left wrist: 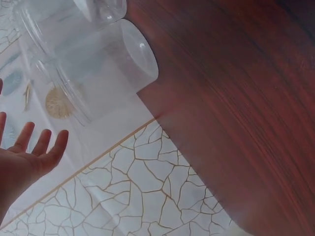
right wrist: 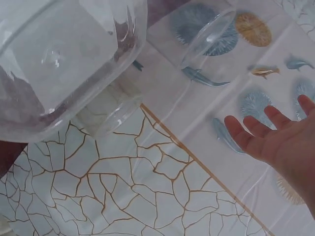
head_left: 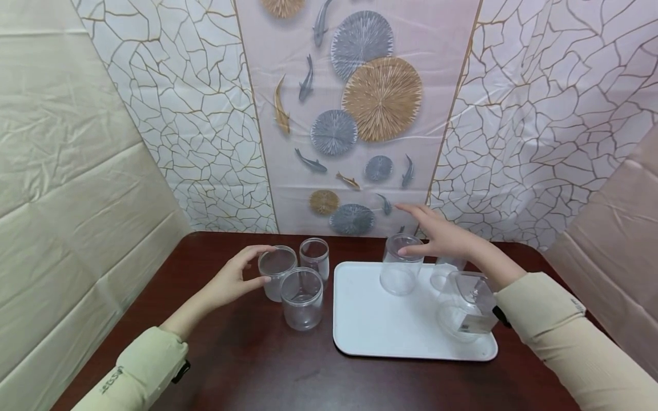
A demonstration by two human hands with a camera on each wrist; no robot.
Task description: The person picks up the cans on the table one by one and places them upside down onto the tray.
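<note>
My left hand, fingers apart, is beside a clear jar at the left of the table; its fingertips overlap the rim in the head view, and contact cannot be told. Two more clear jars stand close by, one at the front and a narrower one behind. Over a clear container on the white tray reaches my right hand, thumb and fingers spread. In the right wrist view its fingers look straight and hold nothing.
On the tray's right side are a squarish clear container, close under my right wrist, and another clear one partly behind it. A patterned cloth hangs at the back edge of the dark wooden table.
</note>
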